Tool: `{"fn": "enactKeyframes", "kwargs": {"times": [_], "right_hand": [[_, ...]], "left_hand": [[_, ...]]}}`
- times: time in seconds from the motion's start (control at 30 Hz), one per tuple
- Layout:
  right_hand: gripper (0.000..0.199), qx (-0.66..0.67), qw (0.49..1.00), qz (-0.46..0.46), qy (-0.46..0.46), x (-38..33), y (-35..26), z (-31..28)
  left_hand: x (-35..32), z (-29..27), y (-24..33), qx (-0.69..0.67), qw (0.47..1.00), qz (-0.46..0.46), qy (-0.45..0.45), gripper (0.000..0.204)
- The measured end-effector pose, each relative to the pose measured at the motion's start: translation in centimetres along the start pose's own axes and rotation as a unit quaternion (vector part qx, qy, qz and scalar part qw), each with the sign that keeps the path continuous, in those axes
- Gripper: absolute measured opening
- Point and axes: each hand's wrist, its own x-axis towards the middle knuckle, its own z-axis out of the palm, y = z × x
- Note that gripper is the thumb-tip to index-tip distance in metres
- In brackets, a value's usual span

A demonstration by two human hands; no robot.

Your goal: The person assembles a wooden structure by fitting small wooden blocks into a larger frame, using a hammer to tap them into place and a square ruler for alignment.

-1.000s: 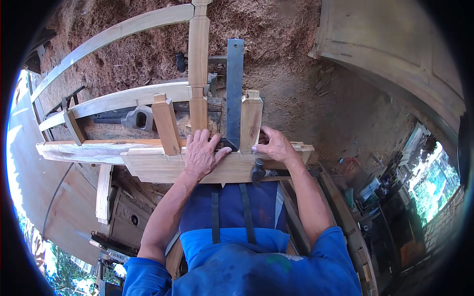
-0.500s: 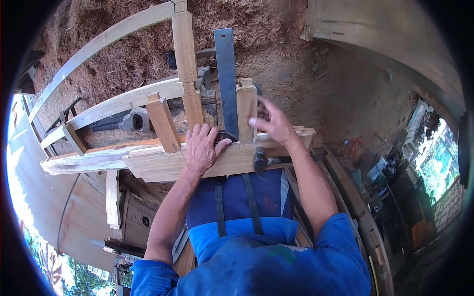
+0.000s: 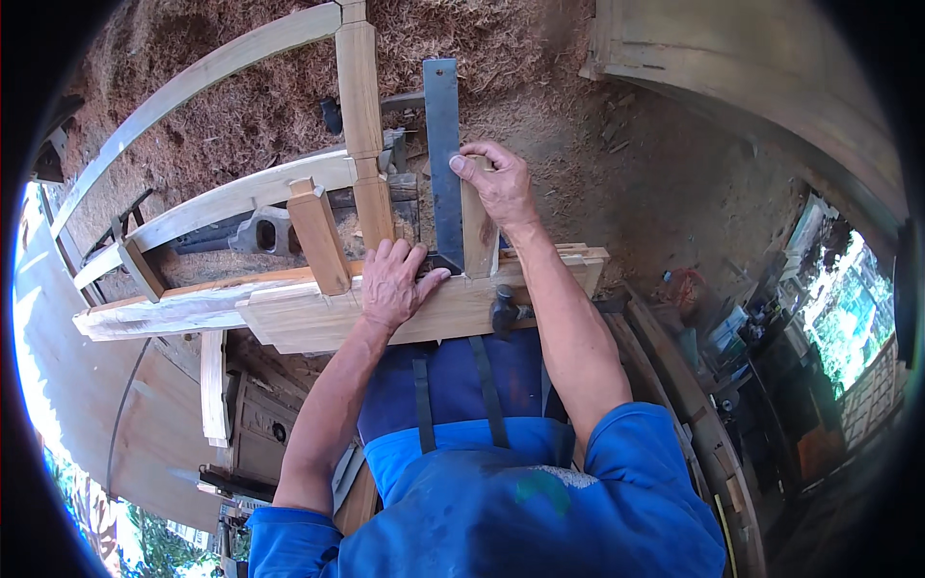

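Observation:
A wide wooden rail (image 3: 318, 318) lies crosswise in front of my body, with short posts standing out from its far edge. My left hand (image 3: 393, 284) is closed over that edge, its thumb beside the dark stock of a metal try square (image 3: 443, 164). What lies under those fingers is hidden. The square's blade points away from me, along the left side of a short wooden post (image 3: 479, 241). My right hand (image 3: 501, 188) is closed around this post's far end, thumb and fingertips close to the blade. The post's tip is mostly covered by that hand.
Left of my left hand stands another short tenoned post (image 3: 318, 236). A longer post (image 3: 361, 96) joins curved wooden pieces (image 3: 193, 82). A hammer (image 3: 503, 310) lies at the rail's near side. Wood shavings (image 3: 231, 58) cover the ground beyond; planks lean at the right.
My right hand has come from the post's right side to its far end and closed around it. Post and square have shifted very slightly. My left hand stays in place.

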Motion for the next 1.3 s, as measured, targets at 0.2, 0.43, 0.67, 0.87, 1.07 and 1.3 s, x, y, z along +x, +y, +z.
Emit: {"fn": "enactKeyframes", "kwargs": {"times": [0.2,0.43,0.67,0.87,1.07,1.3], "right_hand": [[0.026,0.007,1.000,-0.010,0.020,-0.34,-0.14,0.17],[0.024,-0.002,0.999,-0.035,0.032,-0.21,0.02,0.25],[0.024,0.010,1.000,0.003,0.018,-0.21,-0.10,0.00],[0.022,0.028,0.999,0.003,0.027,-0.25,-0.09,0.02],[0.021,0.024,0.999,-0.003,0.035,-0.35,0.26,-0.07],[0.022,0.024,0.999,-0.006,0.030,0.08,0.18,0.14]], "left_hand": [[-0.08,0.04,-0.10,-0.014,1.000,0.009,0.014,0.047],[0.16,-0.36,-0.01,-0.027,0.999,0.022,0.010,0.050],[0.21,0.26,-0.28,-0.024,1.000,0.013,0.010,0.049],[0.17,-0.13,-0.27,-0.031,0.999,0.017,0.008,0.050],[0.28,-0.19,0.09,-0.037,0.999,0.010,0.004,0.050],[0.53,-0.12,-0.24,-0.036,0.999,0.007,0.002,0.050]]}}
